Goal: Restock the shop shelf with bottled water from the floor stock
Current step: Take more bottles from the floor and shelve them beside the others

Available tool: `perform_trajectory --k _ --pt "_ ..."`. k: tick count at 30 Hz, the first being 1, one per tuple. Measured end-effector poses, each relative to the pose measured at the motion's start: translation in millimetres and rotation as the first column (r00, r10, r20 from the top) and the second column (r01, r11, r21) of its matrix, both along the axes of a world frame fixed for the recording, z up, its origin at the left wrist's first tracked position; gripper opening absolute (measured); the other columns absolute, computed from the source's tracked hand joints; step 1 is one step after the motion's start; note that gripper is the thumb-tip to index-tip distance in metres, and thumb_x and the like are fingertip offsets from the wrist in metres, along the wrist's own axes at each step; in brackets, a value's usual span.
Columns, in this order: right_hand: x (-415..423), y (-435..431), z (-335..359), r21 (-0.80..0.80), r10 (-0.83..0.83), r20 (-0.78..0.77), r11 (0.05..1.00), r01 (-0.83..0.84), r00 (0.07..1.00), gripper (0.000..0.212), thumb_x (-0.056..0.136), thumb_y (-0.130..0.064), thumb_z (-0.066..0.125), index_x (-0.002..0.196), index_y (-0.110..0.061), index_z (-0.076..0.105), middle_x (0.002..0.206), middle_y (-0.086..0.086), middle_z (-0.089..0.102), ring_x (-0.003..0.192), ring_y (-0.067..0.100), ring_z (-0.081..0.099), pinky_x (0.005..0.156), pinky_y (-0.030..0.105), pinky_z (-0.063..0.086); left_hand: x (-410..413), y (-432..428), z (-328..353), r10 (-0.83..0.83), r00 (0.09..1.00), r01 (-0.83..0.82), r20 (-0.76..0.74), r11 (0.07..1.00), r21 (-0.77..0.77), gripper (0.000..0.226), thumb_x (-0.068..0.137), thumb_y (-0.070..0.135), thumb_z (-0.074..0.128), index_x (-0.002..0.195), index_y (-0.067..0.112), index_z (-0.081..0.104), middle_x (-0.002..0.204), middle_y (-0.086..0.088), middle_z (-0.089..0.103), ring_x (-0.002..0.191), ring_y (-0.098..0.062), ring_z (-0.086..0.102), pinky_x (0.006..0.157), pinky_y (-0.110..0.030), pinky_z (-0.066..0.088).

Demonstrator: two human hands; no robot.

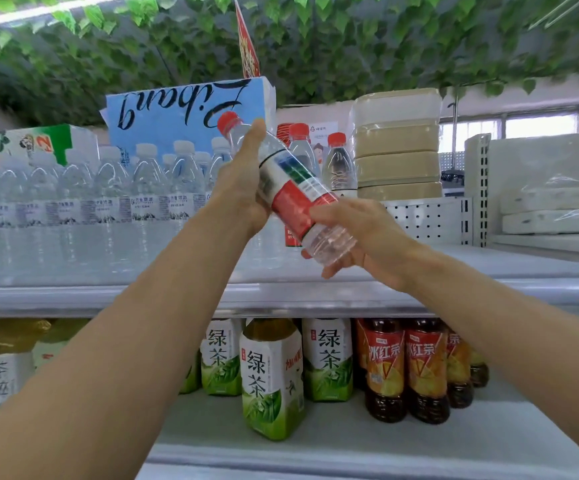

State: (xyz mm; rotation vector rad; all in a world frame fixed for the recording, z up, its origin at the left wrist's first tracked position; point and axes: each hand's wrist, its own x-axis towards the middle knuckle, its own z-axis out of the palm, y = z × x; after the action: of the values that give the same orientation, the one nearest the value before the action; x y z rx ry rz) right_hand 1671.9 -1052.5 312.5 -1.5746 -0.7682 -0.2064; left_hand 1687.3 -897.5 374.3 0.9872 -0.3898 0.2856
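My left hand [243,181] curls round the upper half and my right hand [360,240] grips the base of a clear plastic water bottle with red cap and red-and-white label [295,188], tilted cap up-left above the grey top shelf [315,296], near its front edge. White-capped water bottles [108,188] crowd the shelf's left. 2 red-capped bottles [340,164] stand just behind, beside stacked beige tubs [398,150], with bare shelf to the right.
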Motion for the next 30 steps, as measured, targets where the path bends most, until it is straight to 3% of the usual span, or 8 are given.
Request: perform_trajectory --k 4,9,11,13,16,22,26,30 --pt "3 -5 -10 0.198 0.413 -0.226 0.906 -0.374 0.882 0.052 0.086 -0.043 0.055 0.12 -0.003 0.057 0.095 0.015 0.067 0.074 0.023 0.068 0.046 0.028 0.053 -4 5 -6 -0.135 0.99 0.134 0.03 0.991 0.03 0.058 0.088 0.049 0.065 0.128 0.01 0.05 0.086 -0.014 0.069 0.083 -0.029 0.068 0.082 -0.051 0.058" --pt "5 -4 -16 0.257 0.515 -0.28 0.853 -0.453 0.81 0.063 0.09 -0.046 0.046 0.131 0.002 0.05 0.105 0.023 0.064 0.077 0.025 0.068 0.051 0.03 0.057 -6 1 -11 -0.095 0.992 0.095 0.084 0.995 0.009 0.044 0.088 0.045 0.067 0.115 0.014 0.053 0.075 -0.007 0.069 0.068 -0.023 0.069 0.08 -0.046 0.059" --pt "1 -2 -10 0.154 0.365 -0.237 0.929 -0.336 0.901 0.064 0.085 -0.05 0.058 0.128 -0.003 0.053 0.108 0.019 0.066 0.085 0.026 0.068 0.064 0.034 0.059 -9 -3 -7 0.003 0.996 -0.001 0.095 1.0 -0.023 0.041 0.084 0.04 0.074 0.109 0.013 0.054 0.075 -0.008 0.067 0.065 -0.023 0.069 0.077 -0.048 0.06" --pt "-6 3 -1 -0.129 -0.021 -0.009 0.991 0.02 1.0 0.071 0.069 -0.058 0.078 0.122 -0.015 0.055 0.106 0.006 0.069 0.087 0.018 0.07 0.074 0.033 0.058 -13 -8 -2 0.138 0.98 -0.138 0.141 0.99 -0.011 0.042 0.082 0.035 0.077 0.108 0.011 0.054 0.081 -0.009 0.067 0.067 -0.024 0.07 0.073 -0.048 0.061" --pt "-12 9 11 -0.259 -0.384 0.403 0.823 0.506 0.831 0.065 0.068 -0.047 0.084 0.117 -0.023 0.049 0.095 -0.008 0.066 0.074 0.004 0.067 0.068 0.023 0.057 -19 -20 5 0.272 0.914 -0.304 0.3 0.951 0.065 0.054 0.082 0.032 0.079 0.121 0.011 0.048 0.099 -0.008 0.067 0.078 -0.02 0.072 0.074 -0.041 0.062" --pt "11 -7 21 -0.082 -0.387 0.193 0.91 0.407 0.902 0.054 0.074 -0.025 0.083 0.118 -0.019 0.054 0.104 -0.008 0.069 0.092 0.004 0.067 0.078 0.019 0.053 -22 -19 24 0.276 0.859 -0.46 0.432 0.787 0.412 0.052 0.101 0.054 0.037 0.138 0.017 0.044 0.129 -0.002 0.057 0.11 -0.011 0.057 0.098 -0.039 0.047" --pt "34 -23 17 -0.042 -0.328 0.018 0.943 0.329 0.944 0.068 0.063 -0.02 0.087 0.125 -0.016 0.059 0.112 -0.001 0.072 0.104 0.015 0.067 0.096 0.033 0.05 0 -3 -4 0.361 0.759 -0.633 0.542 0.605 0.483 0.051 0.101 0.038 0.047 0.148 0.02 0.036 0.148 0.001 0.042 0.125 -0.009 0.041 0.104 -0.032 0.037" --pt "43 -28 11 -0.125 -0.392 -0.029 0.914 0.385 0.92 0.035 0.073 -0.009 0.083 0.103 -0.022 0.068 0.099 -0.004 0.073 0.091 0.009 0.066 0.078 0.022 0.046 29 7 -37 0.387 0.626 -0.779 0.677 0.331 0.532 0.062 0.095 0.028 0.06 0.15 0.023 0.032 0.151 0.001 0.035 0.141 -0.016 0.025 0.117 -0.032 0.018"
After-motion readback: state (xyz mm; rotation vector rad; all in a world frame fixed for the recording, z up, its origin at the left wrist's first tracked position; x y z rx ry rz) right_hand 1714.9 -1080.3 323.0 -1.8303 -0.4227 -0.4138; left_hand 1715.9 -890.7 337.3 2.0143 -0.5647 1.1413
